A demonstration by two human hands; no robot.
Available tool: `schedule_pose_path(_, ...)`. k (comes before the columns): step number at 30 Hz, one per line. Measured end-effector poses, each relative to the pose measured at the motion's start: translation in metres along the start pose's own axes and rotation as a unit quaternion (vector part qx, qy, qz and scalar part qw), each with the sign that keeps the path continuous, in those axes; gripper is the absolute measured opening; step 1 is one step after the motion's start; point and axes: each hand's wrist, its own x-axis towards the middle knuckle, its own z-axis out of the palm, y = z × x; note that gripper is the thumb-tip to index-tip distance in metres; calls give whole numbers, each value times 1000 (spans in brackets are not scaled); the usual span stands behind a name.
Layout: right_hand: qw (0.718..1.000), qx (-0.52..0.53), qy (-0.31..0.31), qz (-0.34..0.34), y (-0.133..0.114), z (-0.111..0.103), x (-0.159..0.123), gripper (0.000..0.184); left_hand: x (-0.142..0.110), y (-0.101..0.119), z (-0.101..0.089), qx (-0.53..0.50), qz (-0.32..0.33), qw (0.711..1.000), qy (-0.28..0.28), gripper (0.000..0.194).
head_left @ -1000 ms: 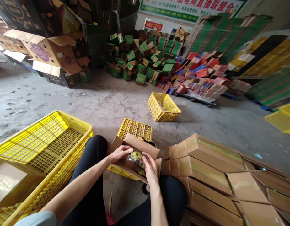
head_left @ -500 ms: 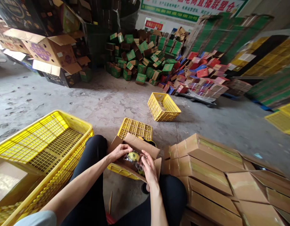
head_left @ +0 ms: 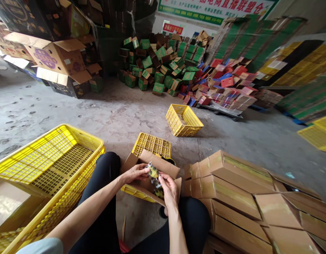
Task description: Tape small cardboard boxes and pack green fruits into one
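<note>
Between my two hands, above an open cardboard box (head_left: 163, 165), is a yellow-green fruit with dark patches in clear plastic wrap (head_left: 152, 172). My left hand (head_left: 135, 173) pinches its left side with thumb and fingers. My right hand (head_left: 168, 187) grips the crinkled wrap at its lower right end. Inside the box, partly hidden by my right hand, lies another yellow-and-dark wrapped piece (head_left: 159, 193). The box stands tilted on an upturned yellow crate (head_left: 152, 143) between my knees.
A large yellow crate (head_left: 99, 143) with a cardboard box (head_left: 12, 201) inside stands at my left. Flattened-looking brown cartons (head_left: 239, 194) are stacked at my right. A smaller yellow crate (head_left: 184, 123) sits ahead on the floor. Green boxes (head_left: 159, 88) and red boxes (head_left: 228, 82) lie heaped further back.
The wrapped fruit has been turned and lifted slightly between my hands, so its dark patches and upper wrap end now show. Both hands stay over the box.
</note>
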Motion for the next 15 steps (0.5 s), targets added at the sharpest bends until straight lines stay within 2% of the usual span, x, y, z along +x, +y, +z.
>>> schedule_pose_path(3, 1000, -8, -7, -11, -2, 0, -1, 37, 0, -1, -2, -9, -5, 1000, -7, 74)
schedule_pose_path(7, 999, -9, -36, -15, -2, 2, 0, 37, -1, 3, -3, 0, 40, 999, -3, 72)
schedule_pose_path(11, 998, -11, -48, -24, 2, 6, 1, 58, 2, 2, -3, 42, 85, 995, -4, 63)
schedule_pose_path(15, 994, -77, -72, -37, 5, 7, -4, 82, 4, -2, 0, 60, 95, 993, -46, 62)
